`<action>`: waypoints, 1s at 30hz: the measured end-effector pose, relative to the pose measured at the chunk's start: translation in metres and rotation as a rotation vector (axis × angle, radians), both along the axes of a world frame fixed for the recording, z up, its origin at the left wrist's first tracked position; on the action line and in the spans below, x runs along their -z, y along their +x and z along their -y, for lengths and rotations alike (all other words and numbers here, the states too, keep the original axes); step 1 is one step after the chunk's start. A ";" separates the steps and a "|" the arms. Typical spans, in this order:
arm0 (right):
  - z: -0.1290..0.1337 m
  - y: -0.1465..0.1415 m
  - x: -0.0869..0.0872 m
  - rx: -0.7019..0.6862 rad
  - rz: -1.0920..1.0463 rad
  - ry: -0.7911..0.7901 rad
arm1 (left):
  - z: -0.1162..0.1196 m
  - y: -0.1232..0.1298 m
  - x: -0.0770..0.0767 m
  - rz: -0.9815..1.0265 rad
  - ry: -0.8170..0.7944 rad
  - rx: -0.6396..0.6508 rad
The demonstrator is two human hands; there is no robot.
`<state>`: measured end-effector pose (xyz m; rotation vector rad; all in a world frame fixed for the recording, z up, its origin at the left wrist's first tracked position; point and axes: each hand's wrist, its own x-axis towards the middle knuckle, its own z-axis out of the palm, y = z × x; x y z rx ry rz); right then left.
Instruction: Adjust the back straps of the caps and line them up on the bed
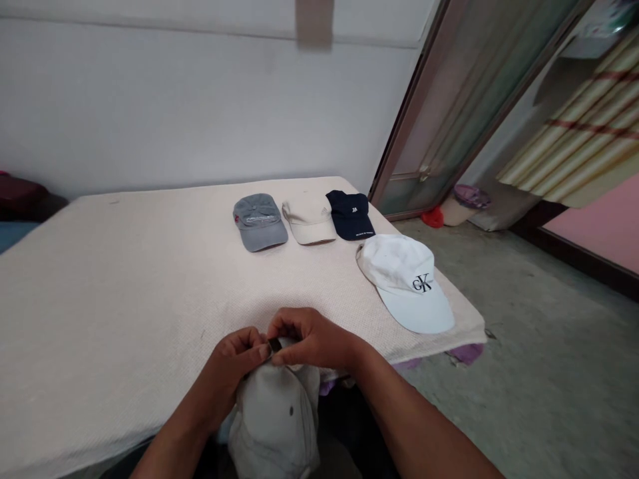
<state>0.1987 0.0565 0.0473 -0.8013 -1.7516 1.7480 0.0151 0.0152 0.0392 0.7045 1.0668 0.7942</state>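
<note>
A light grey-beige cap (274,419) lies at the near edge of the bed, toward my lap. At its upper end, my left hand (239,356) pinches the strap near a small dark buckle (275,344). From the other side my right hand (312,338) grips the strap between thumb and fingers. The fingertips of both hands almost meet at the buckle. Part of the strap is hidden behind the fingers. Just beyond my right forearm sits a white cap (399,263) with black letters, its brim turned toward the near right.
Farther back on the pale bed cover (124,286) lie a grey cap (259,219), a cream cap (309,219) and a navy cap (350,213) in a row. A white wall (200,100) stands behind. The floor (539,332) and a striped curtain (579,133) are to the right.
</note>
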 end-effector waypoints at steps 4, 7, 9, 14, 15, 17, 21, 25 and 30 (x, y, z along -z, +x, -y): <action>-0.002 0.004 0.002 -0.038 -0.043 -0.080 | 0.000 0.001 -0.001 0.007 -0.005 -0.008; -0.002 0.005 0.005 -0.039 -0.078 -0.168 | -0.001 0.003 0.000 0.000 0.005 -0.005; -0.002 0.005 0.006 -0.022 -0.077 -0.197 | -0.001 0.003 0.001 -0.010 0.011 0.002; -0.004 0.005 0.007 -0.003 -0.082 -0.234 | -0.002 0.001 -0.001 0.064 0.035 -0.015; -0.004 0.005 0.008 -0.005 -0.085 -0.239 | -0.002 0.001 -0.002 0.079 0.045 -0.014; -0.006 0.005 0.008 -0.013 -0.084 -0.247 | -0.002 0.001 -0.004 0.070 0.063 -0.015; -0.007 0.005 0.011 -0.029 -0.067 -0.276 | -0.002 0.001 0.000 -0.003 0.055 0.012; -0.007 0.003 0.014 -0.051 -0.069 -0.305 | -0.002 -0.001 0.006 -0.035 0.080 0.043; -0.008 0.003 0.015 -0.092 -0.073 -0.248 | -0.004 -0.003 0.007 -0.049 0.046 0.051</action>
